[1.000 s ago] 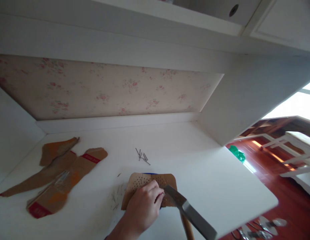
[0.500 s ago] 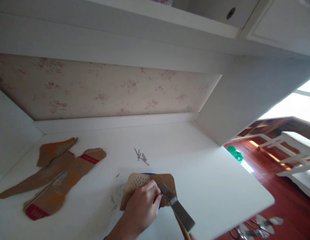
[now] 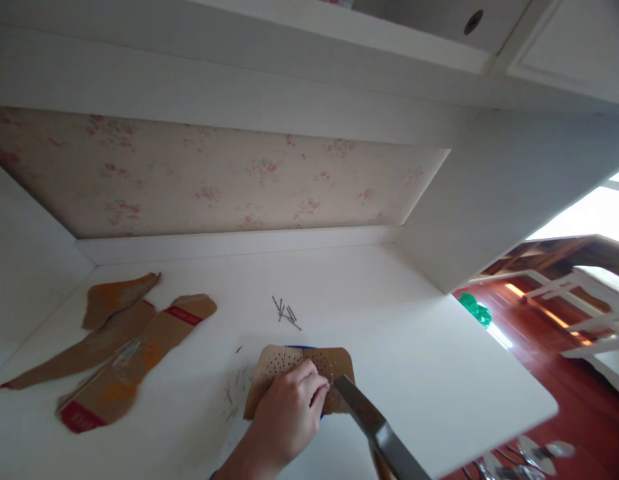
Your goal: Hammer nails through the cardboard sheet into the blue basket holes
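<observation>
My left hand [image 3: 293,408] rests on a piece of brown cardboard [image 3: 343,363] dotted with rows of small holes. Its thumb and fingers are pinched together over the cardboard; what they hold is too small to make out. A blue edge shows from beneath the cardboard. Just right of my fingertips is the metal head of a hammer [image 3: 362,408], tilted above the cardboard. Its handle runs out at the bottom of the view, and my right hand is out of sight. Several nails [image 3: 286,313] lie in a loose pile beyond the cardboard.
Torn cardboard pieces [image 3: 132,360] with red bands lie on the white desktop [image 3: 419,333] at the left. Small scraps and scratch marks [image 3: 234,387] are beside my left hand. A shelf [image 3: 239,73] overhangs the desk. A green bag [image 3: 475,310] is on the red floor.
The hammer has lifted away from my left fingertips and come toward the camera. My left hand stays pinched over the cardboard. The view has shifted slightly.
</observation>
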{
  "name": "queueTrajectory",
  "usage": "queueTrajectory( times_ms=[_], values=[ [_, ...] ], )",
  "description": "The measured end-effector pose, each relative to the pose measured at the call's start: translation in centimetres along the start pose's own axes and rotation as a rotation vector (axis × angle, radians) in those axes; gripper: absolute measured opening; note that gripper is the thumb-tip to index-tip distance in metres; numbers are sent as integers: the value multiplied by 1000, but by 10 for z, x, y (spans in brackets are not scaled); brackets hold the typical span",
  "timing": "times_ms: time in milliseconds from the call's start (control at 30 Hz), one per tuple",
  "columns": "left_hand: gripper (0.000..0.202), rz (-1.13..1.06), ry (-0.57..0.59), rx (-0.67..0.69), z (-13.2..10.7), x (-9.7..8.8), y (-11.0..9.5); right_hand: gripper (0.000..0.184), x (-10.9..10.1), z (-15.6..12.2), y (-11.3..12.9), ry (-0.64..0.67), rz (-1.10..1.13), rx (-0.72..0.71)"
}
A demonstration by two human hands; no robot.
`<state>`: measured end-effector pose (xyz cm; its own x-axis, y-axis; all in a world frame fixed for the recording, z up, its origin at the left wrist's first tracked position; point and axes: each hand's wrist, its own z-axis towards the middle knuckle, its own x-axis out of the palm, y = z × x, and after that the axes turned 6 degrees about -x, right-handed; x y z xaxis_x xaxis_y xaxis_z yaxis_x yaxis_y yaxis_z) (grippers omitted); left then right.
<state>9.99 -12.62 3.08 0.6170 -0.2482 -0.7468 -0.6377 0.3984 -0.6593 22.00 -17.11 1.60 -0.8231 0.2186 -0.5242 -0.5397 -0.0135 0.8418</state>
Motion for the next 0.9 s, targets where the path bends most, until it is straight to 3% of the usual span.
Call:
queueTrajectory(
  times_ms=[133,267,900],
  values=[
    [24,4,6,-2,0,0,1,48,21,29,0,-6,7,-14],
    [24,-1,-8,8,0,1,2,50,27,39,-2,-12,5,-12],
    [23,25,-8,4,-1,1,2,45,18,27,6,-4,-2,-47]
  ],
)
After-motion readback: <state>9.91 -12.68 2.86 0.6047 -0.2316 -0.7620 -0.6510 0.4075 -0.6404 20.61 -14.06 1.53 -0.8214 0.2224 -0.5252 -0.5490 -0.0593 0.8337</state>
